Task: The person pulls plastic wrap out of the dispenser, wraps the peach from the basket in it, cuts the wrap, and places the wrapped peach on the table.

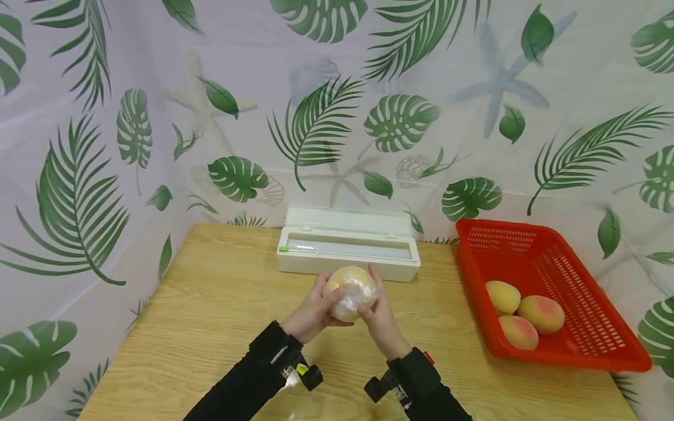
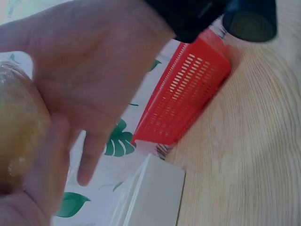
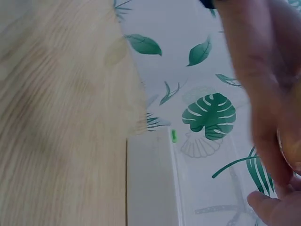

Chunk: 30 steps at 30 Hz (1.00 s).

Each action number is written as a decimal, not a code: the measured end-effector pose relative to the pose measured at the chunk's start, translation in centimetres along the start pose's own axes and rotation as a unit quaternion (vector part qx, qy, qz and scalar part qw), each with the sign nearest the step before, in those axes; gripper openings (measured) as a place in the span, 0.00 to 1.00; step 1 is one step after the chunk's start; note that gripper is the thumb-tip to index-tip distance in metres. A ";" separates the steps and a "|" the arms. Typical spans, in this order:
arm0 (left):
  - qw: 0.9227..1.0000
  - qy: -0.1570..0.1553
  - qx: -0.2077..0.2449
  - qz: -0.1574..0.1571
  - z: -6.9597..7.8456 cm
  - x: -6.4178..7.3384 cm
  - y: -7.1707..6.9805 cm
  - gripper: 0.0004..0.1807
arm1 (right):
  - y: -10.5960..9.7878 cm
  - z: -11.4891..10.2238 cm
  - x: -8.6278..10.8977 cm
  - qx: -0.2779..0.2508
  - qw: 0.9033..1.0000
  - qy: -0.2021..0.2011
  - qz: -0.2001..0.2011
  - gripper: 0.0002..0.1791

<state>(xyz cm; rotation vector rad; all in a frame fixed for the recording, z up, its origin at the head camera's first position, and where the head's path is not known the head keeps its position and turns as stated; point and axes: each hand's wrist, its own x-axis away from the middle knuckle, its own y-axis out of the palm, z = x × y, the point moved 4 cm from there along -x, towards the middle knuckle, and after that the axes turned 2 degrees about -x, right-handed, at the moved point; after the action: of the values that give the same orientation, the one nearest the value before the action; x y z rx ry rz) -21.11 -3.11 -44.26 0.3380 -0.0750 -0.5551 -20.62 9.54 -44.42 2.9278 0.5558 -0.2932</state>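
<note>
Both hands hold one yellow peach point(image 1: 350, 295) above the table, in front of the white cling film box. Clear, shiny cling film point(image 1: 359, 289) lies wrinkled over the peach's surface. My left hand point(image 1: 315, 308) grips its left side, with the thumb on the film. My right hand point(image 1: 382, 320) grips the right side, its thumb near the lower front and fingers behind. In the left wrist view, the wrapped peach point(image 2: 19, 127) is cut off by the frame edge. Only a sliver of the peach point(image 3: 292, 134) appears in the right wrist view, where the fingers are partly blurred.
The white cling film box point(image 1: 350, 270) stands at the table's back with its lid raised and a film roll point(image 1: 347, 249) inside. At the right, a red plastic basket point(image 1: 574, 358) holds three yellow-pink peaches point(image 1: 540, 314). A leaf-patterned cloth point(image 1: 337, 158) hangs behind the wooden table point(image 1: 210, 292).
</note>
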 end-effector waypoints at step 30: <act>0.993 -0.006 -0.118 0.012 -0.3 0.9 0.1 0.33 | 0.6 -1.9 0.3 0.300 0.928 -0.221 -0.010 0.30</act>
<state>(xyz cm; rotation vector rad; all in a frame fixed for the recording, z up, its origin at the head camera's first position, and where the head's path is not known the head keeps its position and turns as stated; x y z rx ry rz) -20.26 -3.40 -44.54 0.1036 -0.0248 -0.5359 -19.82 9.39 -42.55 3.2292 0.4847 -1.2929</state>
